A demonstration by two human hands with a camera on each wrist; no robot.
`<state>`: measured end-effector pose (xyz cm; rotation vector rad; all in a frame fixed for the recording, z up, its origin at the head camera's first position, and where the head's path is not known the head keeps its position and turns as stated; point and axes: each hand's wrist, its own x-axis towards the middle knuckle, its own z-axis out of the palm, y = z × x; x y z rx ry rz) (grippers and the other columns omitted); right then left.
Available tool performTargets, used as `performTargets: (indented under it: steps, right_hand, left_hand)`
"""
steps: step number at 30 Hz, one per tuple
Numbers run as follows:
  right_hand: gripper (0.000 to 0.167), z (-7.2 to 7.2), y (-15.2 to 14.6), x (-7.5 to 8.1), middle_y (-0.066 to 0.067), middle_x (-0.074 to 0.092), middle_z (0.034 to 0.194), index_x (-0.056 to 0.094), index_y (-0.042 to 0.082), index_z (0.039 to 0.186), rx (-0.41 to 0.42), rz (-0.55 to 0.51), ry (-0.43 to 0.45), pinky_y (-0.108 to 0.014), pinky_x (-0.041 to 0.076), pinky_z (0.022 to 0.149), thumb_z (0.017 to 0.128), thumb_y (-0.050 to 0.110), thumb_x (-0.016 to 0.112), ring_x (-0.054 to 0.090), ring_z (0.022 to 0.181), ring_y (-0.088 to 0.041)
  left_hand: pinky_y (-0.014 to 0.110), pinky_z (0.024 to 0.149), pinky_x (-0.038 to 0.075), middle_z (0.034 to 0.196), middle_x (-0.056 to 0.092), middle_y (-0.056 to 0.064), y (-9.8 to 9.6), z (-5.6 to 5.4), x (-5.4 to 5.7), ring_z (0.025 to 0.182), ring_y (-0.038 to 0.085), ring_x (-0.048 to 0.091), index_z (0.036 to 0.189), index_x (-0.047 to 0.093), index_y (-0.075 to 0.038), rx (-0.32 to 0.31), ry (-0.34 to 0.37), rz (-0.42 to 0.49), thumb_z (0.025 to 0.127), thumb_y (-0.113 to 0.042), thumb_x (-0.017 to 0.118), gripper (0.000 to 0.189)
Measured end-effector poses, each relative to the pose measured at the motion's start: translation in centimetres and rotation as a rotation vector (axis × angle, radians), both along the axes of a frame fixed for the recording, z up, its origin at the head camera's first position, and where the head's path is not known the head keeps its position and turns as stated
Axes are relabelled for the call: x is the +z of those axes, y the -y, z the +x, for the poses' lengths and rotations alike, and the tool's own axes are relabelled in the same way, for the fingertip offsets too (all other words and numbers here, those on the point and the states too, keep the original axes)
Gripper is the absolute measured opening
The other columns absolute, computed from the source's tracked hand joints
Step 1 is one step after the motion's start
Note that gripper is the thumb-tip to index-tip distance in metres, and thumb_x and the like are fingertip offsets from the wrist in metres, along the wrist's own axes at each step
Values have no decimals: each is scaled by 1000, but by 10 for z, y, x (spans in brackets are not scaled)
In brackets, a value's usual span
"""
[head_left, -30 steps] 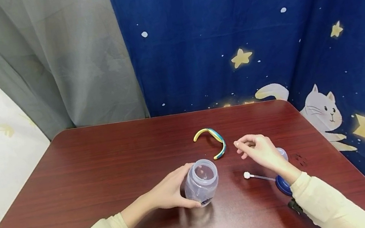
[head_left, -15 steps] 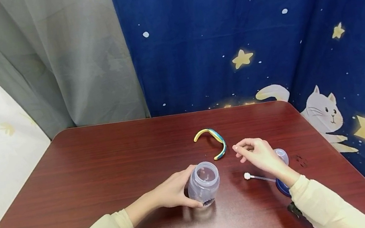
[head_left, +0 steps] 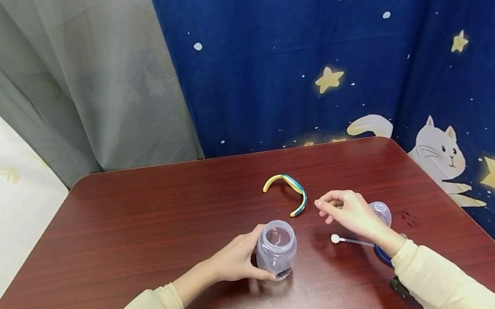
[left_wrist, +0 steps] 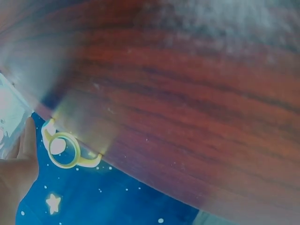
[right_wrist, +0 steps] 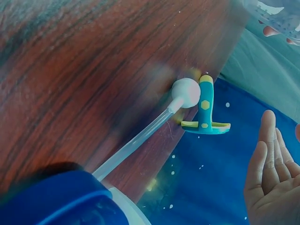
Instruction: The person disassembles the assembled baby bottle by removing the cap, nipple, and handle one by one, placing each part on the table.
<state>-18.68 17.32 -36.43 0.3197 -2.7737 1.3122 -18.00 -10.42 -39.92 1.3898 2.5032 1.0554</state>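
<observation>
My left hand [head_left: 238, 260] grips a clear, wide-mouthed bottle [head_left: 278, 264] from its left side, fingers behind and thumb in front. The bottle is uncapped and upright, its mouth tilted slightly toward me. My right hand [head_left: 348, 212] hovers over the table with fingers loosely bent. Nothing shows in it; in the right wrist view its fingers [right_wrist: 269, 154] look fairly straight. Below it lies a clear straw [right_wrist: 140, 143] with a white ball end [right_wrist: 186, 93], joined to a blue lid [right_wrist: 65, 197]. My right wrist partly hides that lid in the head view.
A yellow and teal bottle handle [head_left: 304, 197] lies beyond the bottle. A clear domed cap [head_left: 382, 211] stands behind my right wrist. Near my right sleeve is a small dark object [head_left: 399, 287]. Grey [head_left: 124, 76] and blue curtains [head_left: 261, 63] hang behind the dark red table [head_left: 162, 208].
My left hand and the bottle have shifted slightly to the right. My right hand has drifted a little left and toward me. The straw, lid and handle stay put.
</observation>
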Motion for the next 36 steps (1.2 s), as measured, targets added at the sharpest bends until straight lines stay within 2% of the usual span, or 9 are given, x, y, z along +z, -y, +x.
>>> performTargets:
  steps: [10,16,25,36]
  right_hand:
    - [31,0,-1,-1,0,64,71,64,9,89,9,-4,2,-30,47,63,84,38,57,60,59,-13]
    - [28,0,-1,-1,-6,65,75,64,10,90,19,3,5,-33,47,68,85,37,56,61,61,-14]
    - [30,1,-3,-2,-6,65,76,64,10,91,21,-7,8,-32,47,67,85,38,56,60,60,-12]
    - [31,2,-4,-4,-7,65,75,64,9,91,21,-3,14,-30,47,66,84,38,56,60,60,-12]
  left_hand:
    - [25,86,37,107,53,-5,-1,1,-7,99,5,49,126,33,-8,36,21,9,62,-38,78,84]
    - [26,88,36,110,54,0,-1,1,-9,102,8,49,127,31,-7,24,45,16,63,-35,78,84]
    - [27,88,36,111,53,2,-5,1,-10,102,8,48,126,31,-5,10,70,33,63,-32,79,84]
    - [28,92,33,114,51,7,-9,0,-13,106,12,47,127,30,-3,15,103,43,64,-32,78,85]
